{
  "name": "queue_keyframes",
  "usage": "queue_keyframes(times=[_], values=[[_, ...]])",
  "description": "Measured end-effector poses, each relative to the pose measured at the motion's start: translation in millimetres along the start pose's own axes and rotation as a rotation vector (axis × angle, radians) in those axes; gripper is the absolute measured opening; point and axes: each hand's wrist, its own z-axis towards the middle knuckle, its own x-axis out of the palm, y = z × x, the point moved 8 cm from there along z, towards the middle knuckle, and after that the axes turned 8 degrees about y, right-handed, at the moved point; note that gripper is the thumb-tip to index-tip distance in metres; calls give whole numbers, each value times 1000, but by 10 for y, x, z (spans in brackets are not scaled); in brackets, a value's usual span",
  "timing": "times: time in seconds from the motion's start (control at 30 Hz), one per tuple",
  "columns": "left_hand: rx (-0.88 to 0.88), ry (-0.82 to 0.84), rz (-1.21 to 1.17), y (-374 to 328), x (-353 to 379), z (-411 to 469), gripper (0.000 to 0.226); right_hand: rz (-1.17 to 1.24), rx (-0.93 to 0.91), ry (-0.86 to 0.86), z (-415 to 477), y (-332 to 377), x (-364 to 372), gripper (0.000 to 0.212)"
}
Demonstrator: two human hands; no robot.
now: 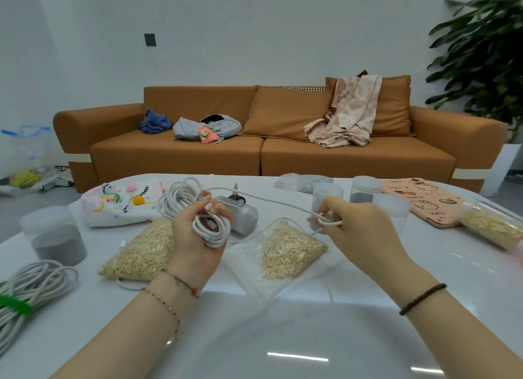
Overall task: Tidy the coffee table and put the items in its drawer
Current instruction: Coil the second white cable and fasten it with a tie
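Found white cable coiled and gripped in left hand, held above table. Found its free strand pinched in right hand, stretched between both hands. Noted oat bags lying on table beneath.

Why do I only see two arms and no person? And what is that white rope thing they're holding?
The camera sits on the person's head and looks down, so you see only their arms. There is just this one picture. The left hand holds a coil of white cable, and the right hand pinches a loose part, as if winding it up. On the white table lie a bag of oats, a second bag, a jar of grey powder, another cable bundle and scissors. Behind is an orange sofa.
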Motion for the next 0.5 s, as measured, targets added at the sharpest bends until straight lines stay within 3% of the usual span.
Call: queue_keyframes(times=[0.1, 0.23, 0.4, 0.5], values=[[-31, -38, 52, 88, -50, -5, 18, 300, 20, 153, -3, 8, 44, 36], [-68, -34, 70, 145, -31, -31, 14, 295, -62, 177, -45, 40, 17, 53], [-71, -28, 113, 157, -8, -34, 17, 236, -188, 262, -26, 48, 215, 37], [2, -62, 94, 4, -42, 17, 15, 167, -161, 318, -12, -4, 296, 28]])
